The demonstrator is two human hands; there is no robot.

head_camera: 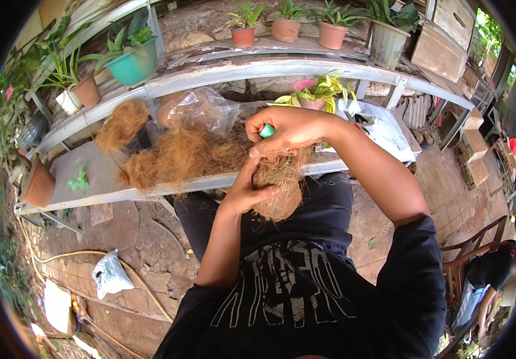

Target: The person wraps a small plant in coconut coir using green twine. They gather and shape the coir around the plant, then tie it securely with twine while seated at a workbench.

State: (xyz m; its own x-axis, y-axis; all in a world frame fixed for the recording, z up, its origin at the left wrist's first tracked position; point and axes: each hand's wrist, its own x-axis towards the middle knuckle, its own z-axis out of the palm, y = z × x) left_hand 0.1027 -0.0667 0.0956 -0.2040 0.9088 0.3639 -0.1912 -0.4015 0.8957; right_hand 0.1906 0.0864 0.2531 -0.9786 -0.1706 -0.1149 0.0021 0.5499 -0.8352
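Observation:
My left hand [244, 188] grips a bundle of brown coconut fibre [280, 193] at its side, with the thumb across it, above my lap. Thin green string runs over the bundle. Just above, my right hand [284, 130] is closed around a small green spool or handle [267, 130]; which of the two cannot be told. Its lower fingers are at the top of the bundle, close to the left fingertips. Loose coconut fibre [181, 150] lies in heaps on the bench to the left, beside a clear plastic bag [204, 107].
A metal-edged bench [118, 198] crosses in front of me. It holds a terracotta pot [38, 181], a yellow-green plant [316, 94] and a white plastic sack [381, 128]. Potted plants line the raised shelf [258, 69] behind. Another person [486, 278] is at the lower right.

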